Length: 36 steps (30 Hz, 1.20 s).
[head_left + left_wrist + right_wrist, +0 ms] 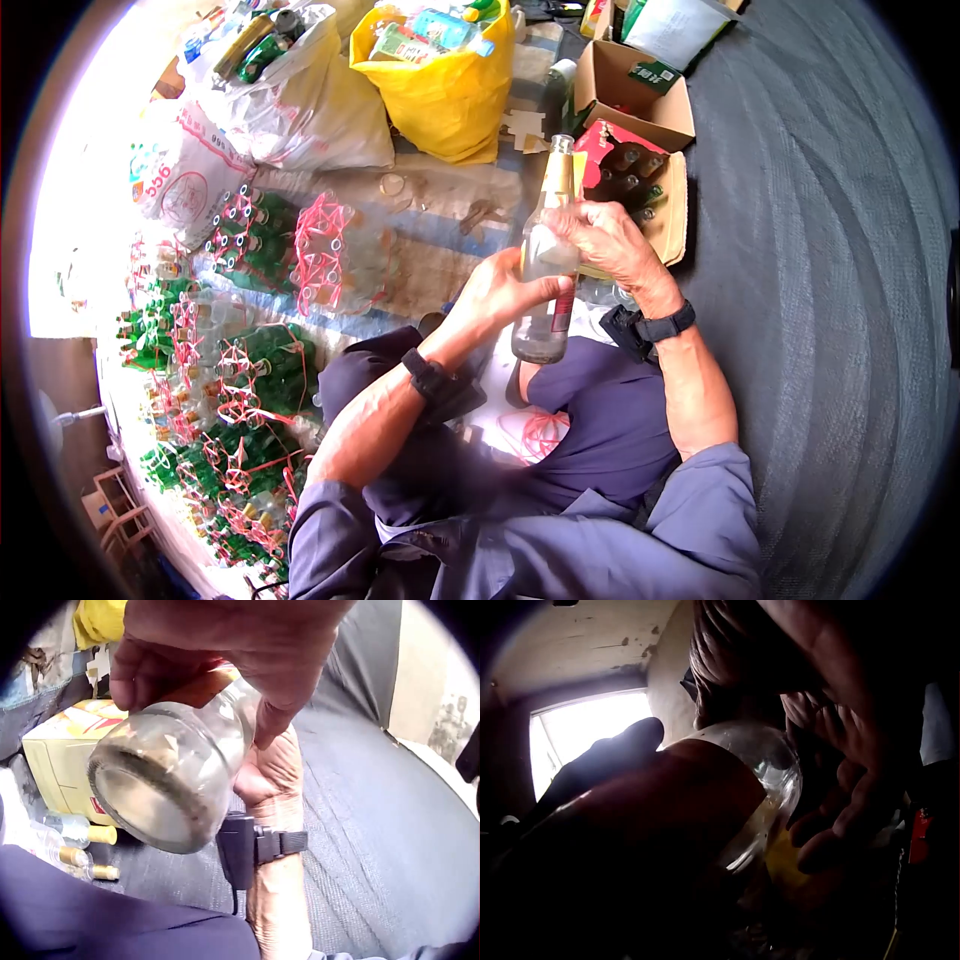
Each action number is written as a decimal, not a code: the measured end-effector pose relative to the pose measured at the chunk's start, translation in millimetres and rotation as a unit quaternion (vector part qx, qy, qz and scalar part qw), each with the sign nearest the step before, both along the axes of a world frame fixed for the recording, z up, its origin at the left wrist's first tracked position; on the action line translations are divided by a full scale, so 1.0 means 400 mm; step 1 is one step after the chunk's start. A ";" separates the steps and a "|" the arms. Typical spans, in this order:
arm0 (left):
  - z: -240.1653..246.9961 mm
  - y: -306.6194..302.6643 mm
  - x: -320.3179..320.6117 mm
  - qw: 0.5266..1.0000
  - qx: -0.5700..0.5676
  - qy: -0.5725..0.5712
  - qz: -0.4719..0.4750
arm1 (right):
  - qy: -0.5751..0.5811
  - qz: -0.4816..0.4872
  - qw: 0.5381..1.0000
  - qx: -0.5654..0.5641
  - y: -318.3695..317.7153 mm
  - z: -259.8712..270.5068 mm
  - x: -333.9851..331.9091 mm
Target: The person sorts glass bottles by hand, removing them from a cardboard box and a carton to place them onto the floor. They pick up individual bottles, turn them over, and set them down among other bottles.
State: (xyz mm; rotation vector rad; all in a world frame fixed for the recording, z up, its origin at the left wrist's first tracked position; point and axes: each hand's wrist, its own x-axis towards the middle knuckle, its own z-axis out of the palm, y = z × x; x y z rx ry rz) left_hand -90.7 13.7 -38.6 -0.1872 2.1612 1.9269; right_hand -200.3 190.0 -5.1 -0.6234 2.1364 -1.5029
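A clear glass beer bottle (538,342) with gold foil on its neck and a red label stands nearly upright before the person, base down, over the lap. My left hand (503,295) grips its lower body, the thumb across the front. Higher up, my right hand (617,245) has curled fingers round the bottle's shoulder, just below the neck. In the left wrist view the bottle's round base (146,799) faces the camera. The right wrist view is dark, with the shiny glass shoulder (776,761) beside the right hand (847,735).
A red carton (608,142) of brown bottles stands beyond the right hand, an open cardboard box (650,125) behind it. Foil-necked bottles (73,855) lie near the leg. Bundled green bottles (265,365) fill the left side. A yellow bag (440,105) and white sacks (310,120) stand behind.
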 end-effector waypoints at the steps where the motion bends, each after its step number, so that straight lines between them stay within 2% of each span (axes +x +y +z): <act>1: 0.000 -0.007 -0.001 1.000 0.004 -0.023 -0.010 | -0.002 0.007 1.000 0.000 -0.002 0.003 0.005; 3: -0.003 -0.015 -0.001 0.999 0.024 -0.037 -0.019 | -0.170 0.011 0.985 0.020 -0.005 0.019 0.018; 4: -0.004 -0.019 0.000 0.999 0.025 -0.039 -0.013 | -0.172 0.017 0.985 0.021 -0.005 0.011 0.014; 6: -0.007 -0.028 0.000 0.997 0.033 -0.074 -0.005 | -0.278 0.041 0.959 -0.021 0.001 -0.026 0.000; 8: -0.004 -0.023 0.002 0.995 0.081 -0.061 0.021 | -0.329 -0.001 0.942 -0.068 0.007 -0.129 -0.032; 10: 0.041 -0.048 -0.001 0.993 0.086 -0.076 0.006 | -0.420 -0.041 0.895 -0.145 -0.017 -0.081 -0.020; 11: 0.043 -0.054 -0.003 0.987 0.143 -0.072 0.019 | -0.456 -0.046 0.868 -0.189 -0.015 -0.105 -0.037; 12: 0.030 -0.058 -0.009 0.983 0.179 -0.022 0.040 | -0.472 -0.060 0.859 -0.187 -0.028 -0.089 -0.030; 14: 0.053 -0.093 -0.020 0.977 0.191 0.005 0.096 | -0.475 -0.032 0.854 -0.210 -0.020 -0.087 -0.037; 15: 0.047 -0.114 -0.029 0.969 0.217 0.026 0.116 | -0.496 -0.002 0.835 -0.238 -0.016 -0.099 -0.048; 16: 0.057 -0.131 -0.030 0.959 0.242 0.048 0.136 | -0.571 -0.006 0.798 -0.195 0.001 -0.093 -0.069; 18: 0.073 -0.156 -0.023 0.961 0.220 0.052 0.158 | -0.648 0.065 0.735 -0.190 0.013 -0.102 -0.110; 19: 0.074 -0.165 -0.026 0.960 0.221 0.061 0.163 | -0.676 0.026 0.701 -0.226 0.017 -0.119 -0.103; 20: 0.073 -0.172 -0.029 0.958 0.222 0.071 0.168 | -0.686 0.043 0.683 -0.246 0.021 -0.128 -0.105; 23: 0.066 -0.181 -0.033 0.951 0.247 0.068 0.175 | -0.685 0.045 0.686 -0.242 0.010 -0.123 -0.101; 25: 0.065 -0.177 -0.035 0.948 0.256 0.067 0.178 | -0.663 0.039 0.714 -0.222 0.006 -0.131 -0.099; 26: 0.067 -0.174 -0.037 0.948 0.256 0.062 0.177 | -0.664 0.040 0.713 -0.221 0.004 -0.130 -0.098; 28: 0.068 -0.172 -0.037 0.948 0.257 0.057 0.177 | -0.668 0.002 0.728 -0.156 -0.010 -0.119 -0.091; 30: 0.067 -0.172 -0.037 0.954 0.242 0.057 0.165 | -0.672 0.006 0.722 -0.163 -0.031 -0.101 -0.079; 32: 0.062 -0.173 -0.038 0.953 0.244 0.056 0.169 | -0.578 0.013 0.809 -0.108 -0.051 -0.084 -0.064; 33: 0.060 -0.174 -0.040 0.952 0.246 0.055 0.172 | -0.543 -0.078 0.826 -0.132 -0.060 -0.094 -0.042; 36: 0.043 -0.177 -0.046 0.954 0.226 0.055 0.191 | -0.489 -0.056 0.853 -0.175 -0.088 -0.063 0.002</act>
